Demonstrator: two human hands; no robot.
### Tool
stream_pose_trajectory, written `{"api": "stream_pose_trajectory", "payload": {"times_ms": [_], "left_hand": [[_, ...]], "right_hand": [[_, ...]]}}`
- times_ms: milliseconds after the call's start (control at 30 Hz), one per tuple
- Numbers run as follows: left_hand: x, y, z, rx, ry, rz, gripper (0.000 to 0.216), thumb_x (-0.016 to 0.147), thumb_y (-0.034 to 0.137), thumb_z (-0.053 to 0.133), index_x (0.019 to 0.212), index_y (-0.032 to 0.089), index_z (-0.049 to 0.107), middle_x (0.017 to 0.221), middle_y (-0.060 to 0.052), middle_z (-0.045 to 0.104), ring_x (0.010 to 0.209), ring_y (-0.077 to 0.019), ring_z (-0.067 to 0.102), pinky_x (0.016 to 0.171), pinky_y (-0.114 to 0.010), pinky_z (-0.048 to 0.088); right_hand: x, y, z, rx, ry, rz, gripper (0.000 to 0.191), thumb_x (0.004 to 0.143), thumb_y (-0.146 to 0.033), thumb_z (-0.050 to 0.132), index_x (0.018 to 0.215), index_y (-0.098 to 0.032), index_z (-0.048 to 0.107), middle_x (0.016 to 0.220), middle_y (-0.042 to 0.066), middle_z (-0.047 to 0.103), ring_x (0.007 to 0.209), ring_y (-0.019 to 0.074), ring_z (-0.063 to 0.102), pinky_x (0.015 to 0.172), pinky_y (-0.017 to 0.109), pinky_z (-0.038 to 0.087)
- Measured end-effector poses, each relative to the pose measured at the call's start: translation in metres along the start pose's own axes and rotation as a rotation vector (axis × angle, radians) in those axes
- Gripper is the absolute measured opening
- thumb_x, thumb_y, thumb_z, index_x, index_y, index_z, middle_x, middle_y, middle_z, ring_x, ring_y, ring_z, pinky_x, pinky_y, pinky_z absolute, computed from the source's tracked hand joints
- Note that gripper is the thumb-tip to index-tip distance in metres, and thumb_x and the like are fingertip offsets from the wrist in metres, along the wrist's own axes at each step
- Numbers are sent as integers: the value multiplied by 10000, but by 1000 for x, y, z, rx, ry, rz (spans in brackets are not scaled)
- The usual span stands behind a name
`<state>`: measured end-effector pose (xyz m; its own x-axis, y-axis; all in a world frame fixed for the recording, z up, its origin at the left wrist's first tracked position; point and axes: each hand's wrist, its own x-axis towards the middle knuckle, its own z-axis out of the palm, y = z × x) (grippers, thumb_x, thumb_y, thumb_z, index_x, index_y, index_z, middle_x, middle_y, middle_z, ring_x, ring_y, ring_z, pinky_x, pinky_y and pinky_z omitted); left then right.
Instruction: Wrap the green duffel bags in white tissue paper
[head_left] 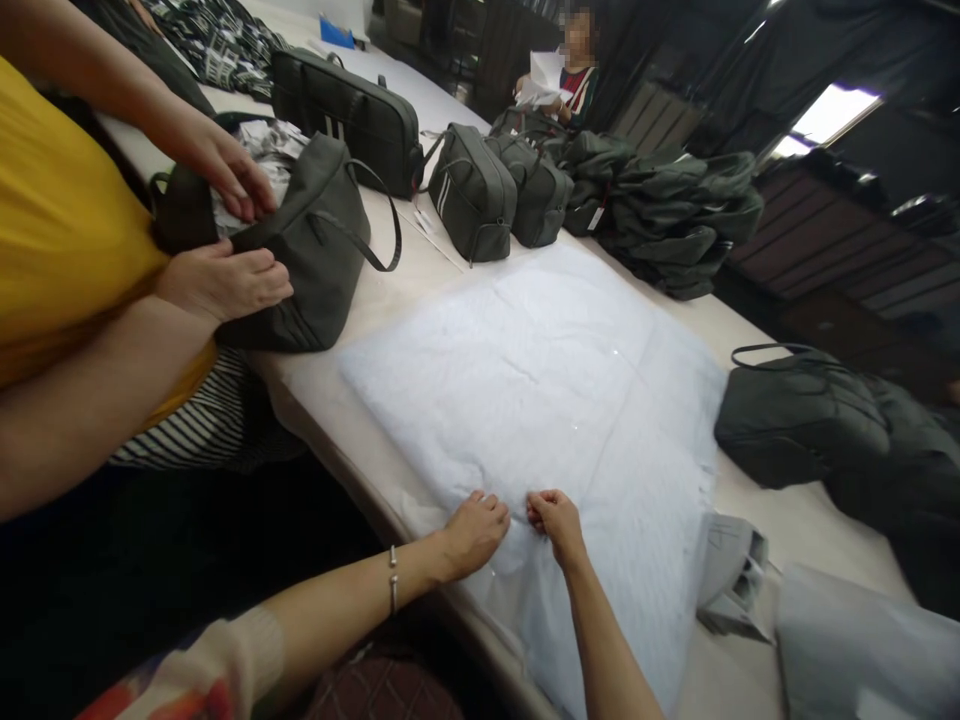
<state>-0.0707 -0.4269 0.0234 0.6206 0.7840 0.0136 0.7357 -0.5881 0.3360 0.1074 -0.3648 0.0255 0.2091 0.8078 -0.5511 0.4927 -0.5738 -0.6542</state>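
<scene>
A stack of white tissue paper (555, 390) lies spread on the pale table (795, 520) in front of me. My left hand (476, 530) and my right hand (555, 522) rest side by side at the paper's near edge, fingers curled, each pinching the top sheet. A bracelet sits on my left wrist.
A person in a yellow top at left has both hands on an open dark grey bag (307, 250) with paper inside. More grey bags (472, 190) stand further back, flat bags (675, 215) are piled behind, and one bag (802, 415) lies at right. Another person sits at the far end holding paper.
</scene>
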Motion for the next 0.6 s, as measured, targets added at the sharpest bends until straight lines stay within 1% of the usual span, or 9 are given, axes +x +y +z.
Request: {"api": "stream_pose_trajectory", "payload": {"times_ms": [67,167,267,333,400,467,533,567,600], "left_hand": [[1,-1,1,-9,-7,0,159,954,144,485,1052,120,608,1025,-95,641,989,-251,560,906,-424,402],[2,-2,-1,-25,-20,4,163,957,146,477,1039,116,615,1023,-101,643,994,-255,560,904,-426,409],[3,-3,-6,-38,-31,13,173,957,146,473,1043,112,620,1028,-105,646,1000,-256,569,896,-421,427],[2,-3,-8,-43,-35,16,187,952,127,462,1050,106,620,1035,-112,648,1002,-259,578,894,-421,440],[1,-4,-11,-45,-41,19,196,938,99,455,1038,104,623,1034,-118,652,1000,-262,589,892,-423,452],[-1,-4,-15,-51,-49,29,202,911,98,488,1068,107,614,1027,-117,657,987,-264,603,879,-415,470],[-4,-7,-20,-61,-53,43,294,884,154,562,1176,126,571,1012,-100,666,946,-252,625,839,-384,496],[-5,-10,-24,-65,-48,48,371,875,193,595,1238,146,537,1015,-85,669,921,-239,635,819,-362,507],[-6,-15,-28,-66,-38,53,437,873,230,617,1290,168,503,1040,-74,670,914,-226,642,815,-345,513]], "right_hand": [[6,2,2,-114,-5,39,345,910,-486,590,838,-149,605,695,-31,627,555,93,576,565,252,505],[11,0,0,-277,-17,80,327,930,-466,572,883,-146,619,732,-25,632,588,98,586,603,269,522],[10,-1,-6,-430,3,85,350,892,-501,608,833,-155,614,685,-23,637,600,122,604,663,307,522],[6,1,-10,-505,49,69,397,834,-556,648,771,-166,606,655,8,652,660,168,644,702,324,506],[1,5,-14,-535,94,54,424,807,-594,644,737,-178,602,647,48,673,712,208,675,696,309,487],[-5,8,-18,-528,119,49,453,845,-617,563,733,-181,611,637,70,684,667,210,681,639,288,478],[-12,7,-24,-508,144,41,518,884,-645,457,763,-173,634,640,80,694,596,202,670,590,285,480],[-16,5,-27,-498,173,27,560,902,-655,396,811,-164,651,679,93,709,609,207,677,599,293,491],[-20,1,-29,-489,215,-1,600,922,-651,332,897,-151,664,765,114,731,677,217,695,643,304,509]]}}
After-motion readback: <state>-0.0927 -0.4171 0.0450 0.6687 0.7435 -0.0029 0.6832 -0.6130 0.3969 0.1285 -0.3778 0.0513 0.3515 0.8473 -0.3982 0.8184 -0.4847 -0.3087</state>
